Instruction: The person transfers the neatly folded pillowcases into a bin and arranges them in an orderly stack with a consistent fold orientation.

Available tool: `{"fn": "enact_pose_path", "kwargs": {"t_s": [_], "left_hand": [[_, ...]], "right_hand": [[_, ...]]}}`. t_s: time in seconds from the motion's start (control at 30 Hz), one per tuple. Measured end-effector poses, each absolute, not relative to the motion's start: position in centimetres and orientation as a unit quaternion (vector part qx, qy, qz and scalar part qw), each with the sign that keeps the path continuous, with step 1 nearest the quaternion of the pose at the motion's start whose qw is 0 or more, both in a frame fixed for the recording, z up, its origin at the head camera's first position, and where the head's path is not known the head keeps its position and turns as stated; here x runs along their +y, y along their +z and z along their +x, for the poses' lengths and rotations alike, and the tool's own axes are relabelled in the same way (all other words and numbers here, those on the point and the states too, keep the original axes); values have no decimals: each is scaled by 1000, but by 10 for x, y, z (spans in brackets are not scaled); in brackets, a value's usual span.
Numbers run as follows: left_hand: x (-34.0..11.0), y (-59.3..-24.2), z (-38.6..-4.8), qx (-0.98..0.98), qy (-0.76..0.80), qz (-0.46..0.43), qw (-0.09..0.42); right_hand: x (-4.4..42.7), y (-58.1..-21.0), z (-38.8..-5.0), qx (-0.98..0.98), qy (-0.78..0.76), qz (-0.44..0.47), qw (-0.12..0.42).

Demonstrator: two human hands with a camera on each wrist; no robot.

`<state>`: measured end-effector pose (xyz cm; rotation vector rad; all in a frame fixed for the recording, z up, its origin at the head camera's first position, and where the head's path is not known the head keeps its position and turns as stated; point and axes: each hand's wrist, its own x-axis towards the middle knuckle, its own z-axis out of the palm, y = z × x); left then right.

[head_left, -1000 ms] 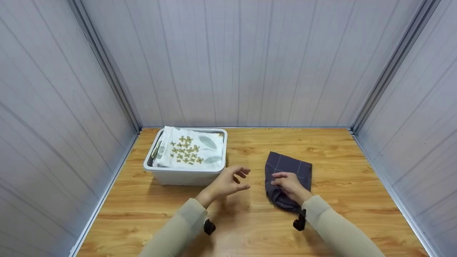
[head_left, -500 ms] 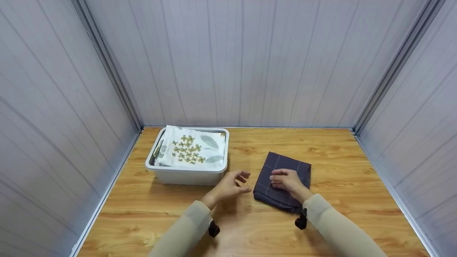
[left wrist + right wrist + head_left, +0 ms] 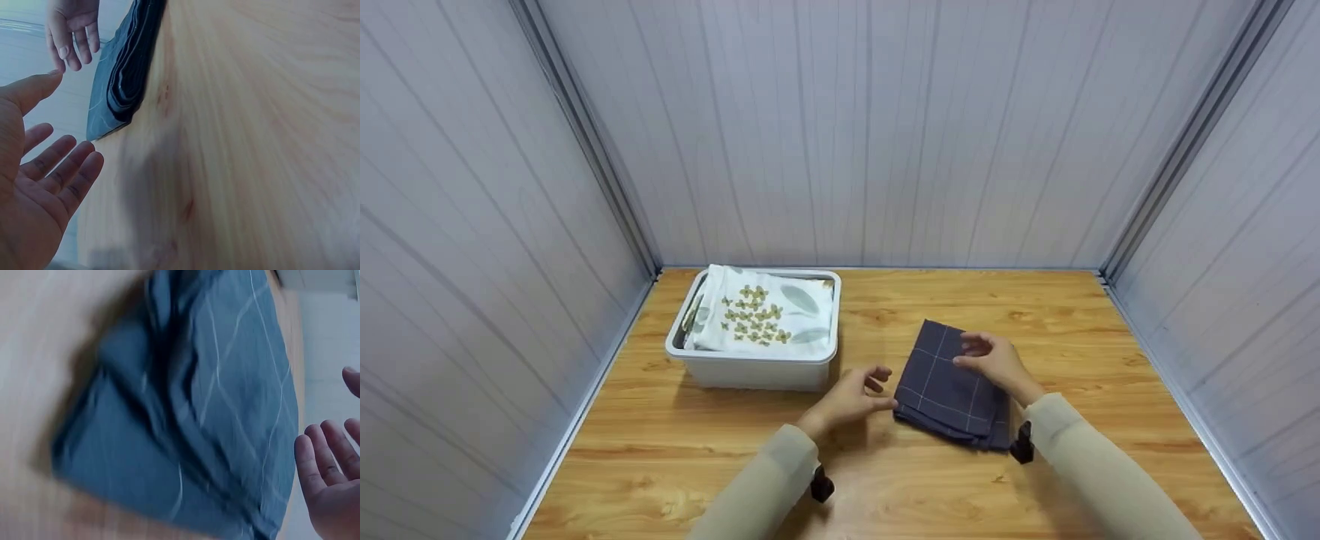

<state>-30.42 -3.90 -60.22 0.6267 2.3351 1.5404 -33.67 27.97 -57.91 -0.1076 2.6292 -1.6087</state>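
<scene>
A dark navy cloth point(image 3: 941, 382) with thin pale check lines lies folded on the wooden table. Its stacked layers point(image 3: 132, 73) show along the near edge in the left wrist view. Over the cloth's right side hovers my right hand point(image 3: 997, 364), fingers loosely bent with nothing between them; the right wrist view has its fingers point(image 3: 332, 455) apart from the fabric. My left hand point(image 3: 851, 397) is just left of the cloth's near left corner, thumb and fingers spread and holding nothing. Whether its thumb touches that corner I cannot tell.
Left of the cloth stands a white plastic bin point(image 3: 757, 371), filled with folded fabric. On top lies a white cloth point(image 3: 802, 322) printed with brown flowers and grey-green leaves. Pale panel walls point(image 3: 840, 135) enclose the wooden table point(image 3: 660, 465) at the back and both sides.
The cloth's bunched near end now lies folded flat, its near left corner further left. My right hand has lifted off and moved right and away from me. The left hand has shifted slightly nearer me.
</scene>
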Motion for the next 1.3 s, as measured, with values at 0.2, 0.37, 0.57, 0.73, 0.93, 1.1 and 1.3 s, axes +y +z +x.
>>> {"fn": "enact_pose_path", "kwargs": {"t_s": [0.2, 0.37, 0.57, 0.73, 0.93, 1.1, 1.3], "left_hand": [[-32, -609, -306, 806, 534, 207, 147], [-26, -613, -308, 807, 532, 209, 147], [-21, -616, -308, 810, 528, 209, 147], [-14, -617, -309, 811, 526, 205, 153], [-4, -616, -307, 836, 501, 170, 147], [3, -613, -305, 842, 497, 146, 147], [10, -610, -304, 858, 475, 134, 142]], "right_hand": [[306, -583, -341, 860, -508, -38, 34], [324, -593, -342, 872, -487, -42, 20], [341, -603, -344, 873, -486, -6, 29], [350, -612, -345, 878, -476, 18, 38], [351, -621, -344, 866, -498, 13, 39], [349, -622, -343, 862, -505, 12, 50], [347, -625, -344, 889, -454, 7, 54]]}}
